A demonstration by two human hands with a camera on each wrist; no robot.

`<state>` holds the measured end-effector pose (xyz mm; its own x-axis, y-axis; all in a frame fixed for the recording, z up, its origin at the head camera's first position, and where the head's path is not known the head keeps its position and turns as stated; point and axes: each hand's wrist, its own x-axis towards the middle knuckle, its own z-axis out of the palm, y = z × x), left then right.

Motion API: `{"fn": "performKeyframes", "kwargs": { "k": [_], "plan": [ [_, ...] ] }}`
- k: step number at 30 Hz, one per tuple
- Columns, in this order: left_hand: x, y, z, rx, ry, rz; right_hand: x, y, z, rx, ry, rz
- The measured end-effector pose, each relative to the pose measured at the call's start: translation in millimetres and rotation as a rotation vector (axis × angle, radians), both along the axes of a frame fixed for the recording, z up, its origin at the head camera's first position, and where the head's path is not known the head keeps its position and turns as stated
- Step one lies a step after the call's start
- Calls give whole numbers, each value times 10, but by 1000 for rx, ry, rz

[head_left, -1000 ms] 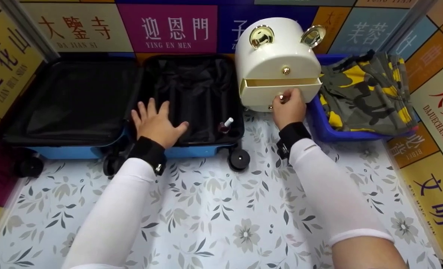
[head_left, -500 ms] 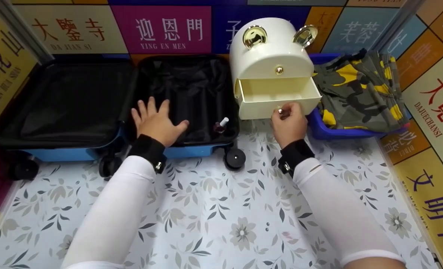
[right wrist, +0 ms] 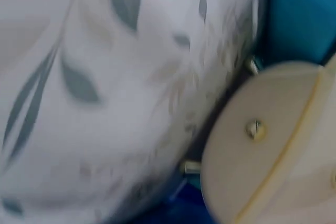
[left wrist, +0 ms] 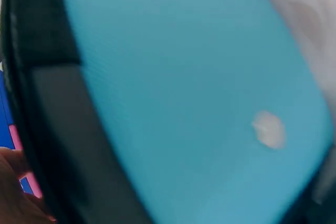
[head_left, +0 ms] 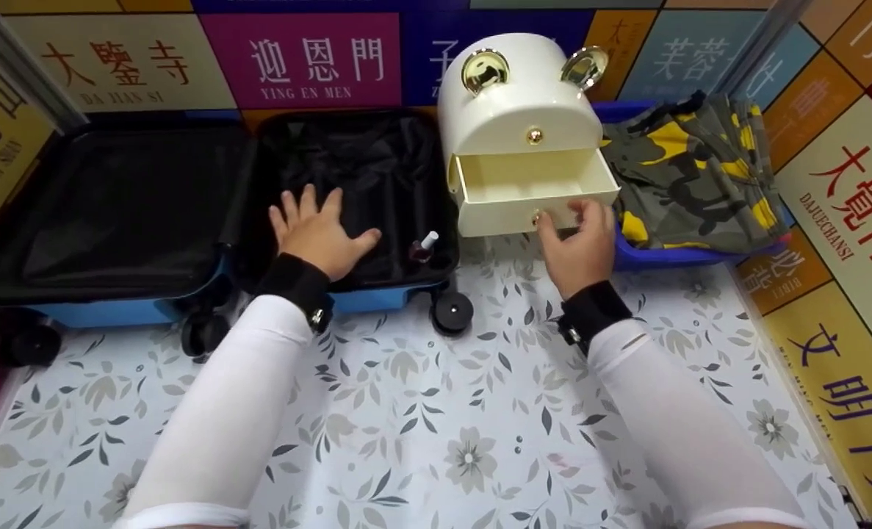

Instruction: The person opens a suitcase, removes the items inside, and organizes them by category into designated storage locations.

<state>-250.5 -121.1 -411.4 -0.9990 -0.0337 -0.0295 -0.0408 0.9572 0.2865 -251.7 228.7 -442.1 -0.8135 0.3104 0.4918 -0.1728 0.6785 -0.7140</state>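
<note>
My right hand is at the front of a pulled-out drawer in a cream storage box with gold ears. Its thumb is beside the drawer's small knob, and the other fingers are apart from it, near the front panel. The inside of the drawer shows bare. My left hand spreads its fingers over the near edge of the black-lined suitcase half. In the left wrist view, its fingers show beyond the blue shell. A nail polish bottle with a white cap stands in that half.
The suitcase's other half lies at the left, its wheels toward me. A blue basket with folded camouflage clothing stands right of the box. Printed panels wall the back and sides. A floral cloth covers the surface.
The drawer has slid out toward me, pulled by my right hand on its knob. Those fingers have since parted from the knob. My left hand stays at the suitcase edge; the view shifts slightly.
</note>
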Motion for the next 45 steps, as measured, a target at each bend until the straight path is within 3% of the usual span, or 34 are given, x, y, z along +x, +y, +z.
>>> {"fn": "performKeyframes", "kwargs": {
  "k": [5,9,17,20,26,30,33,40,45],
  "plan": [
    [-132,306,88,-58,-20,-78,34,373,191,53,26,-36],
    [-233,562,107,-63,-67,-153,44,664,310,108,-32,-53],
    [-336,924,-10,-22,-210,-331,19,1014,397,206,-162,-22],
    [-337,994,-78,-26,-226,-357,19,1046,396,209,-197,-23],
    [-348,1067,-202,-114,-136,-311,23,1054,379,201,-199,-4],
    [-384,1075,-215,-100,-70,-291,23,1079,368,199,-178,-2],
    [-383,961,-171,-55,-32,-254,24,1040,382,194,-164,2],
    [-300,626,94,152,123,-156,41,780,513,187,-51,58],
    [-152,621,411,267,205,-177,103,312,701,215,6,218]
  ]
}}
